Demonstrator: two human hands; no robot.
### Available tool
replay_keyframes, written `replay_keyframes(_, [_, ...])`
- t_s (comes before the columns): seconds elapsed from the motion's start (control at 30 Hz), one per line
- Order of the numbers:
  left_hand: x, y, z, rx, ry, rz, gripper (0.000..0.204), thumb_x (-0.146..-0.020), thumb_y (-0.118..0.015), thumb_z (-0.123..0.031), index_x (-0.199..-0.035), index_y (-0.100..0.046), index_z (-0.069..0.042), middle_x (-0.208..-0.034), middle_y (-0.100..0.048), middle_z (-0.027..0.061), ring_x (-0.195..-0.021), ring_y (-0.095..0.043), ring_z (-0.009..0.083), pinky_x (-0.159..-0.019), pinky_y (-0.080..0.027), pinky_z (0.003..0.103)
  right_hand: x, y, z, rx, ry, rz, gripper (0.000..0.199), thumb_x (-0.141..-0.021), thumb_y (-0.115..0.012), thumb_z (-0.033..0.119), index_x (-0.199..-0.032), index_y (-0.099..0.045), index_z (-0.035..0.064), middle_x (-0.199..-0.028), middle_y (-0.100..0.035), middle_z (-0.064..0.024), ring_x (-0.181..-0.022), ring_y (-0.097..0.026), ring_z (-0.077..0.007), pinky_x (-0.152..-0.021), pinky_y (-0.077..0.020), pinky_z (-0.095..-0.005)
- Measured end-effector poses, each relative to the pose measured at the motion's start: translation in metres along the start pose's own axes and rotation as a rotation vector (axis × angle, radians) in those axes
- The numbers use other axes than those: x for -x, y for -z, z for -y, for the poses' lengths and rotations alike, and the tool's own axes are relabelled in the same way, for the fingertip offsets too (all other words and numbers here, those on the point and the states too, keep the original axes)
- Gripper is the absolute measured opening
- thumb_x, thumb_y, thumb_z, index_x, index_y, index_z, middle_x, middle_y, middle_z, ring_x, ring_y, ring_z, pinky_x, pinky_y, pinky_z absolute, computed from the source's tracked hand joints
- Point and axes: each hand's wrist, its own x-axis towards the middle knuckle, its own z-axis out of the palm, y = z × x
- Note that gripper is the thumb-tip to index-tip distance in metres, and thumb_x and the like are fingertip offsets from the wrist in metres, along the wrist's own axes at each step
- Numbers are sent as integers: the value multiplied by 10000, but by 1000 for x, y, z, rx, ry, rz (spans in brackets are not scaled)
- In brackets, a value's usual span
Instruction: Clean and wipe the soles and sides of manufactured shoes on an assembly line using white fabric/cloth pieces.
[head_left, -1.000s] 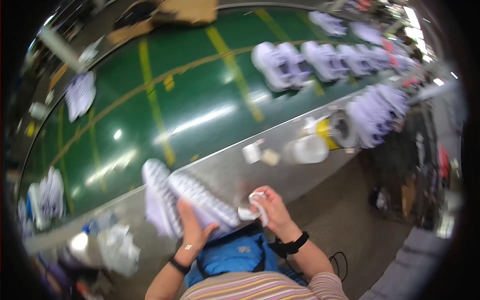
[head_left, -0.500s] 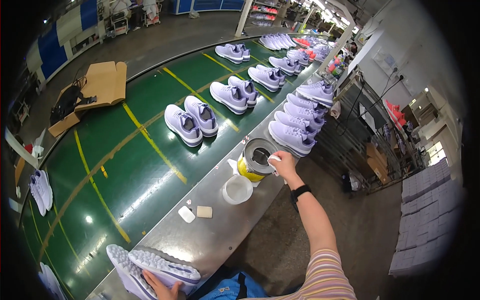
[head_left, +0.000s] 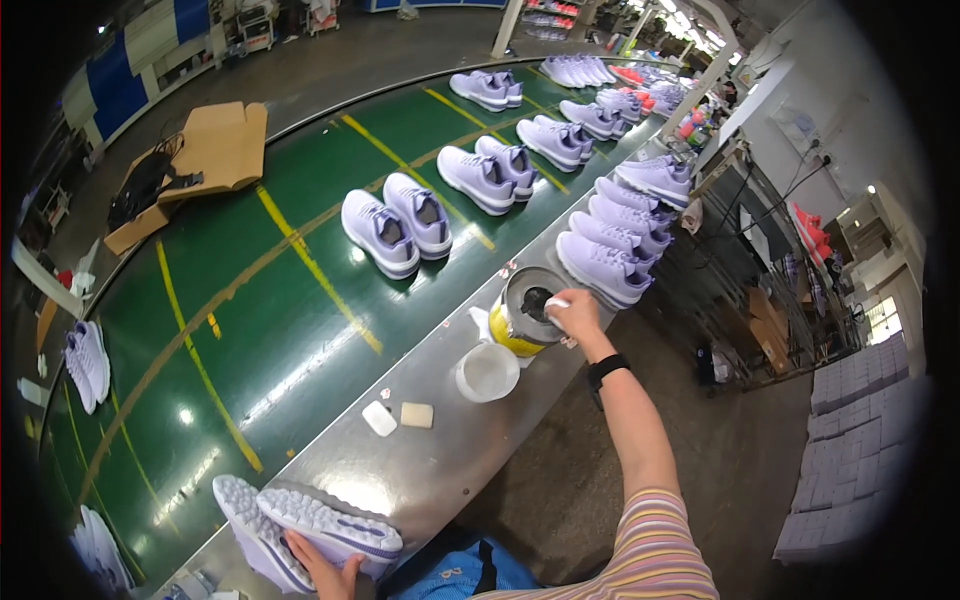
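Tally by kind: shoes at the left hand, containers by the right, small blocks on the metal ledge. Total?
Lavender shoes at left hand: 2
Containers: 2 (yellow can, translucent tub)
Small blocks: 2 (white block, beige block)
Total: 6

Right sleeve (head_left: 658, 535): striped pink, yellow, white and mauve, hem near the elbow | right wrist: broad black band (head_left: 608, 370), watch-like | front, low down: bright blue cloth (head_left: 514, 576), apron or bag, can't tell from here, with black strap (head_left: 487, 566) and small pale mark (head_left: 452, 574) | left hand (head_left: 325, 572), right hand (head_left: 578, 317): both bare, nails uncoloured as far as I see
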Motion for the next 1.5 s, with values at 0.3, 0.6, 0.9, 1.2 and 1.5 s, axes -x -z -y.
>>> replay_keyframes(0.3, [-7,2,-15,-28,-61,-17,1160,-575,-812,-245,-1370,-31,75,-1410,-51,325,-1317,-101,454,-1091,-126,418,46,37,24,-289,-39,-141,139,-767,-654,80,-876,-628,-4,-777,-628,-46,-727,-552,-99,-680,-459,-258])
replay_keyframes(0.6, [-15,10,-29,198,1,-71,1199,-541,-834,-278,-1352,-28,83,-1351,-172,323,-1256,-230,449,-1055,-228,417,295,-44,159,-852,-323,647,112,-777,-643,31,-886,-618,28,-838,-604,-10,-777,-550,-80,-704,-465,-235])
replay_keyframes(0.9, [-12,3,-24,220,-18,-64,1221,-546,-841,-244,-1346,21,85,-1326,-156,346,-1225,-248,482,-1032,-253,441,339,-138,217,-757,-68,637,144,-752,-667,86,-860,-616,6,-794,-615,-50,-735,-563,-111,-671,-452,-247])
replay_keyframes(1.2, [-12,1,-17,255,-22,-28,1248,-547,-840,-248,-1358,56,65,-1340,-120,339,-1224,-256,483,-1029,-264,443,341,-135,218,-690,-90,685,148,-727,-677,97,-820,-614,0,-757,-609,-41,-705,-553,-105,-642,-445,-247])
replay_keyframes(1.5, [-14,3,-18,227,-21,-22,1253,-549,-836,-259,-1354,64,75,-1341,-118,336,-1222,-260,483,-1024,-275,441,337,-138,215,-752,-231,771,139,-711,-668,96,-798,-613,3,-688,-592,-41,-661,-523,-85,-609,-438,-243])
